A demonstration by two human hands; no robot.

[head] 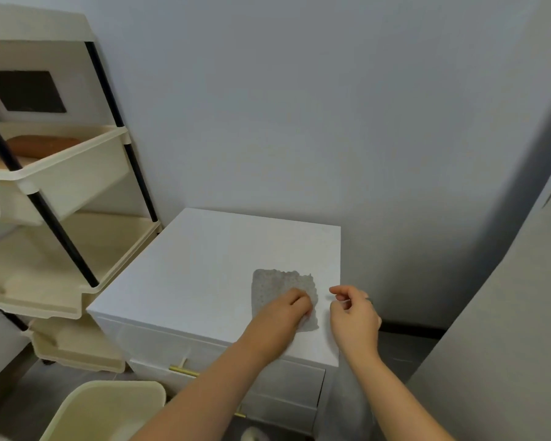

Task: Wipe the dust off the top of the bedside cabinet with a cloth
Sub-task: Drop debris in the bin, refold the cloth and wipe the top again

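Note:
A white bedside cabinet stands against the wall, its flat top facing me. A grey speckled cloth lies spread flat on the right front part of the top. My left hand rests on the cloth's near right corner with its fingers curled onto the fabric. Just right of the cloth, my right hand hovers over the cabinet's right edge, its fingers loosely curled and holding nothing.
A cream tiered storage rack with black posts stands close to the cabinet's left side. A cream chair back is at the bottom left. The cabinet has drawers with a gold handle. A grey surface rises at the right.

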